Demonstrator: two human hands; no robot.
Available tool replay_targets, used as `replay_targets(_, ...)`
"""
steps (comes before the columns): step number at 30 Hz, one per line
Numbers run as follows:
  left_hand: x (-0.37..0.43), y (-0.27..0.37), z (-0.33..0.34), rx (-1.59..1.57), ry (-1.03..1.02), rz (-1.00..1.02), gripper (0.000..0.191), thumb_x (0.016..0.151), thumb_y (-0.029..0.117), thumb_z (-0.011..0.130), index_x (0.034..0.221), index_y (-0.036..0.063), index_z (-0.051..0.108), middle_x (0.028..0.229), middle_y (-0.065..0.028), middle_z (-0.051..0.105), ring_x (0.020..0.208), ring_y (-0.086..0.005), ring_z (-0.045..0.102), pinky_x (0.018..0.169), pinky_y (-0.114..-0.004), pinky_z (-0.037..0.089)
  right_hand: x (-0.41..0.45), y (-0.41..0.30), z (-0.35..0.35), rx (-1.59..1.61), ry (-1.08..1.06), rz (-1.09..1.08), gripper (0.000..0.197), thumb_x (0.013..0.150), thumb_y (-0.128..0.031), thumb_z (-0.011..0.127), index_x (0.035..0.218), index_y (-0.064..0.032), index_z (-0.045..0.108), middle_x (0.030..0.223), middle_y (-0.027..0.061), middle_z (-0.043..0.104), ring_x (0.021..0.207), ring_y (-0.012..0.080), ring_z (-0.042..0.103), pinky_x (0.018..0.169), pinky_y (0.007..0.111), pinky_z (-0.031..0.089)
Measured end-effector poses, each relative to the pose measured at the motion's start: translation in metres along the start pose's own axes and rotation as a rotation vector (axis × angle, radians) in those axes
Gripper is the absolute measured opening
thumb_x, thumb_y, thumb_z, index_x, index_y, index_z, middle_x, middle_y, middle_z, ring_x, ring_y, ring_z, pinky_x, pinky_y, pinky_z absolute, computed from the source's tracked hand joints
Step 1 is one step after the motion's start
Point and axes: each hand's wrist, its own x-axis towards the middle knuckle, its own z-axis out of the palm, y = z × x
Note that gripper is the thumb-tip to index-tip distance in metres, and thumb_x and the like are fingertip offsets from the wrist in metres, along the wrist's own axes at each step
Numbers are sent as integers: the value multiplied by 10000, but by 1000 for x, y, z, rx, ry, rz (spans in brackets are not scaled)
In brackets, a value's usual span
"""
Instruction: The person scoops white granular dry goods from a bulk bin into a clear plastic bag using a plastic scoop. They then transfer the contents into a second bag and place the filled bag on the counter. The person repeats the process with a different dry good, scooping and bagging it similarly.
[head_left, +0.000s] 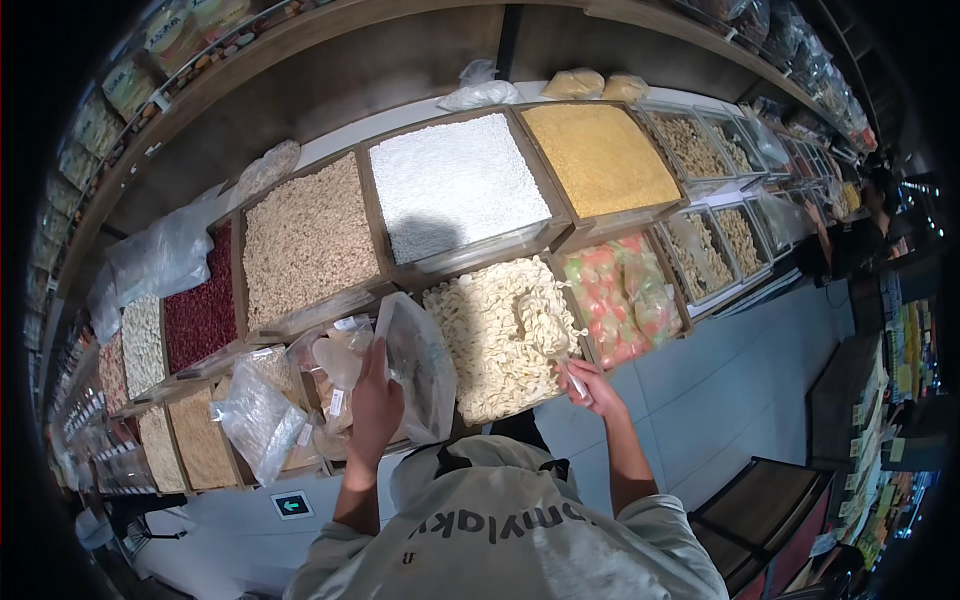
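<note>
My right hand (592, 386) grips the handle of a scoop (555, 343) at the right part of a wooden bin. The scoop carries a heap of pale, curled dried food pieces (480, 337), of the same kind that fills the bin. At the bin's left side, my left hand (377, 401) holds the edge of a clear plastic bag (416, 367), whose mouth gapes towards the bin. Part of the bag lies behind my fingers. Packaged goods with small labels (337, 403) lie just left of that hand.
Behind stand bins of beige beans (311, 240), white grains (457, 176) and yellow grains (600, 157). Red and green wrapped goods (619, 300) adjoin on the right. A crumpled plastic bag (262, 416) lies at left. A person (851, 232) stands at far right.
</note>
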Motion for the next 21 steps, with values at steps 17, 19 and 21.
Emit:
replay_targets(17,-1,-6,13,-142,-6,5,690,817,-64,491,1497,-36,377,1500,-310,439,1285,-499,512,1058,-487,470,-32,-50,142,-335,-278,91,225,1052,-217,575,1122,-17,649,790,40,646,525,78,526,446,232,400)
replay_targets(19,-1,-7,13,-141,-5,19,691,814,-67,486,1496,-38,377,1501,-311,437,1279,-498,518,1053,-486,474,-29,-48,168,-616,-209,59,250,1050,-222,573,1143,-1,642,788,33,642,550,87,548,465,247,435)
replay_targets(21,-2,-11,14,-124,-4,45,694,809,-71,481,1495,-41,377,1504,-310,436,1273,-497,524,1046,-484,481,-31,-51,199,-838,-168,34,341,1042,-237,578,1249,32,603,791,32,630,579,92,576,482,272,479)
